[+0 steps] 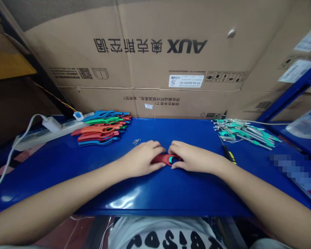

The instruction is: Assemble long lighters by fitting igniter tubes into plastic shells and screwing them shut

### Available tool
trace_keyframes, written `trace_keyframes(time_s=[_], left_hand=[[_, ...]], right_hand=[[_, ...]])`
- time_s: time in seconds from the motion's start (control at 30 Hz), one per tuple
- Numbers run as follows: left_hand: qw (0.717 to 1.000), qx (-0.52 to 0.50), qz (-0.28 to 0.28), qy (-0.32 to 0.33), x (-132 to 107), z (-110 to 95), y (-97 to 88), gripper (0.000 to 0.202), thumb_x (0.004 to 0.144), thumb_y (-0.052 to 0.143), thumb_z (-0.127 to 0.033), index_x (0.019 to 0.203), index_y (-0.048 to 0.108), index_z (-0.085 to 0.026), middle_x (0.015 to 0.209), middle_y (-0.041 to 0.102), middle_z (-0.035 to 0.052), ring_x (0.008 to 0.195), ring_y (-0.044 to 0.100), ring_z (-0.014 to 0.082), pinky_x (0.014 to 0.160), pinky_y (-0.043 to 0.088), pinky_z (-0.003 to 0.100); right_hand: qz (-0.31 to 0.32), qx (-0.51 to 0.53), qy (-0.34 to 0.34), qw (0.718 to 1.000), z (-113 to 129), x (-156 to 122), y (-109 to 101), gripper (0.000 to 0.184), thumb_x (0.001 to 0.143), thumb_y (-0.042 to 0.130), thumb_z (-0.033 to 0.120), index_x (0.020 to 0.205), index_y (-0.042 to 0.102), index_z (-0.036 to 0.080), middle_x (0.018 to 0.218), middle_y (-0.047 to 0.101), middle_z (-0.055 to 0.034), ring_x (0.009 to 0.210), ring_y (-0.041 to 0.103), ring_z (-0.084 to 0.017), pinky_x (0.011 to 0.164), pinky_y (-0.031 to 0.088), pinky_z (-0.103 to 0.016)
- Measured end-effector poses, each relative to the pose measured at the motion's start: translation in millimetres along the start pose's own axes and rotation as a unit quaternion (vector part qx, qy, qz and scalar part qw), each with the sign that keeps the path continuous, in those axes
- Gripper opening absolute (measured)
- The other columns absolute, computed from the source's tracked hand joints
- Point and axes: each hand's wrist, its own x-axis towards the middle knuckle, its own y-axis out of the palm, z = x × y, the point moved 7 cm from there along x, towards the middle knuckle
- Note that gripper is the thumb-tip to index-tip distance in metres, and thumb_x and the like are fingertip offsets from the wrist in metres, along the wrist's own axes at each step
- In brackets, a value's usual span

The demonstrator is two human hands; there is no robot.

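A red plastic lighter handle (161, 158) with a turquoise trigger piece (170, 159) lies between my hands over the blue table. My left hand (143, 159) is closed around its left end. The fingers and thumb of my right hand (185, 156) pinch its right end, beside the oval opening. Just beyond my left hand is a small heap of screws (136, 142). To the right of my right hand lies a black and yellow screwdriver (228, 154). My fingers hide both ends of the red handle.
A pile of coloured lighter handles (101, 129) sits at the left, near a white power strip (36, 133). Metal rods with turquoise parts (246, 131) are heaped at the right. A large cardboard sheet (150, 69) stands behind the blue table (134, 197). A blue metal post (287, 93) rises at the right.
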Motion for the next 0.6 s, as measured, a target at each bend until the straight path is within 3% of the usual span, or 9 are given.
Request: trace_keyframes(time_s=[0.07,0.13,0.33,0.6], left_hand=[[0.999,-0.047,0.000,0.009,7.0,-6.3,21.7,0.021,0.094,0.061,-0.027,0.112,0.066,-0.017,0.107,0.061,0.0101,0.100,0.060,0.0242,0.088,0.051,0.036],[0.997,-0.079,-0.018,0.013,10.0,-5.1,29.9,0.023,0.097,0.058,-0.025,0.117,0.064,-0.018,0.106,0.059,0.0094,0.099,0.059,0.0227,0.087,0.051,0.035],[0.995,-0.070,-0.065,0.004,6.3,1.4,32.4,0.031,0.101,0.052,-0.033,0.129,0.058,-0.020,0.105,0.057,0.0085,0.098,0.057,0.0231,0.087,0.051,0.036],[0.996,-0.056,-0.069,0.003,3.5,-0.3,35.6,0.031,0.101,0.052,-0.032,0.128,0.055,-0.018,0.112,0.059,0.0096,0.104,0.057,0.0243,0.092,0.050,0.039]], right_hand=[[-0.006,-0.006,0.019,1.000,-0.9,-3.9,1.5,0.027,0.087,0.073,0.035,0.093,0.054,0.018,0.103,0.058,-0.0070,0.092,0.057,-0.022,0.079,0.045,-0.032],[-0.021,-0.003,0.041,0.999,-4.8,-7.5,0.6,0.027,0.086,0.074,0.034,0.093,0.052,0.018,0.103,0.058,-0.0070,0.093,0.057,-0.022,0.078,0.045,-0.032],[-0.051,-0.008,0.064,0.997,-6.8,-12.7,-4.2,0.029,0.086,0.075,0.031,0.101,0.052,0.019,0.107,0.059,-0.0083,0.092,0.059,-0.021,0.075,0.045,-0.031],[-0.060,-0.079,0.056,0.993,-5.0,-11.0,-4.2,0.031,0.084,0.077,0.037,0.096,0.055,0.018,0.105,0.060,-0.0095,0.090,0.059,-0.024,0.071,0.043,-0.033]])
